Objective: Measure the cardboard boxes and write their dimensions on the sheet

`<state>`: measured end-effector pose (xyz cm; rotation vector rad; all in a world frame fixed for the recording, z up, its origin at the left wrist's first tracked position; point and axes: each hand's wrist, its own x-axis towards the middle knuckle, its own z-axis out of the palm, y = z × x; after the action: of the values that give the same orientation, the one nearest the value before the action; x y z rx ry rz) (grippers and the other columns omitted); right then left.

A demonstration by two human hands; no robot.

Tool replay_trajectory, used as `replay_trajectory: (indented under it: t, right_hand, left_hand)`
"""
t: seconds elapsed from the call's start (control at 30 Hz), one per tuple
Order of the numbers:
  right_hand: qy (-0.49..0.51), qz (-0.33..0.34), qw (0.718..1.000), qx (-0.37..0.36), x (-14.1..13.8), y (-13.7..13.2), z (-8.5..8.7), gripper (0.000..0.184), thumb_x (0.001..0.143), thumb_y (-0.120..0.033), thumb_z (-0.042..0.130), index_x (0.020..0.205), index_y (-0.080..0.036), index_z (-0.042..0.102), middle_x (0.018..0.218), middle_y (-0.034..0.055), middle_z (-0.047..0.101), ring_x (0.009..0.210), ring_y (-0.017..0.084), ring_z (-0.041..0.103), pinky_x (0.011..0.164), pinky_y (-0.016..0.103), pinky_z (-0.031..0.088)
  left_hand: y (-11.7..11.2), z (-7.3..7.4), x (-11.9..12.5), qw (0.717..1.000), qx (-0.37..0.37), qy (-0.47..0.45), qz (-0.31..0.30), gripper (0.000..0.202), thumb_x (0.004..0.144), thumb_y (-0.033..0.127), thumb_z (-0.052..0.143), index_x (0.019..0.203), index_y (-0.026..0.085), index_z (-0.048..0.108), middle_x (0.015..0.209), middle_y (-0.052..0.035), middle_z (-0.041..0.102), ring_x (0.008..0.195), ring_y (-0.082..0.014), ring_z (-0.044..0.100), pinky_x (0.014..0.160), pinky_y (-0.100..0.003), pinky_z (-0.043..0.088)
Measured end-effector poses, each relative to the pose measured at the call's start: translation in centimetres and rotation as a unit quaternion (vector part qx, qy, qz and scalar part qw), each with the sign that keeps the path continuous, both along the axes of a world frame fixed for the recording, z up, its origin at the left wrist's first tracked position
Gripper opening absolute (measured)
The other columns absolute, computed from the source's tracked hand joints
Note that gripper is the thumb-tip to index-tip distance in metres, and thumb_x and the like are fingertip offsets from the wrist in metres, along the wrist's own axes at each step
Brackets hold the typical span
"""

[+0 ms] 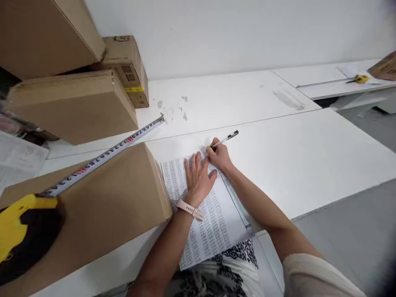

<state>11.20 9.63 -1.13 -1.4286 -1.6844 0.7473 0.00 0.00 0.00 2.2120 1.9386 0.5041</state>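
Near the far edge of the printed sheet (216, 214), toward 12 o'clock, the right hand (219, 154) has thumb and fingers clamped on the pen (228, 137), whose long axis points to 2 o'clock; its tip is hidden, so contact with the paper cannot be told. The sheet lies on the white table (278, 152), long axis from 11 to 5 o'clock. The left hand (199, 177), nearer the sheet's middle, rests flat, fingers slightly apart, gripping nothing. At 9 o'clock: cardboard box (123, 194), tape measure (58, 186) across it.
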Motion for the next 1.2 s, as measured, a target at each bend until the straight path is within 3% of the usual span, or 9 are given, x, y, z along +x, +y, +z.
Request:
replay_trajectory:
  t: [1.2]
  right_hand:
    - [0.030, -0.013, 0.999, -0.011, 0.15, -0.30, 0.49, 0.018, 0.077, -0.023, 0.052, 0.066, -0.024, 0.038, 0.051, -0.0071, 0.042, 0.051, 0.012, 0.041, 0.053, 0.028, 0.031]
  left_hand:
    - [-0.03, 0.38, 0.19, 1.000, -0.013, 0.005, -0.005, 0.057, 0.095, 0.046, 0.049, 0.145, 0.019, 0.048, 0.159, -0.0163, 0.037, 0.148, -0.0335, 0.027, 0.121, -0.058, 0.012]
